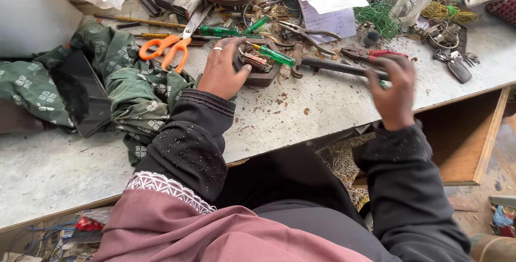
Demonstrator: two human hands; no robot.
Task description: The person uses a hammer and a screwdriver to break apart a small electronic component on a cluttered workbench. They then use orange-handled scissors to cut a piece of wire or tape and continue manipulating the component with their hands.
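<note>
Left hand (223, 73) rests on the worktop (333, 103), palm down, a ring on one finger. Its fingers (236, 44) are curled over the near-left side of a small dark, rusty square part (258, 63), thumb against its near edge; the part is held in place against the worktop, middle of the scene.

A green-handled screwdriver (275, 55) lies across the top of the part, tip pointing far-left. A long dark metal tool (338, 66) lies just right of the part, running toward the right hand.

Right hand (395, 92) is above the near-right edge of the worktop, motion-blurred. Its fingers (398, 65) are bent over the right end of the dark tool; a bit of green shows beside them. Cannot tell if they actually grip anything.

Surroundings: orange-handled scissors (164, 49) far-left of the left hand; green patterned cloth (134, 92) at left; pliers (309, 33) beyond the part; red-handled pliers (371, 54) just beyond the right hand; tangle of green wire (379, 17) far right; keys (457, 65) at right.
</note>
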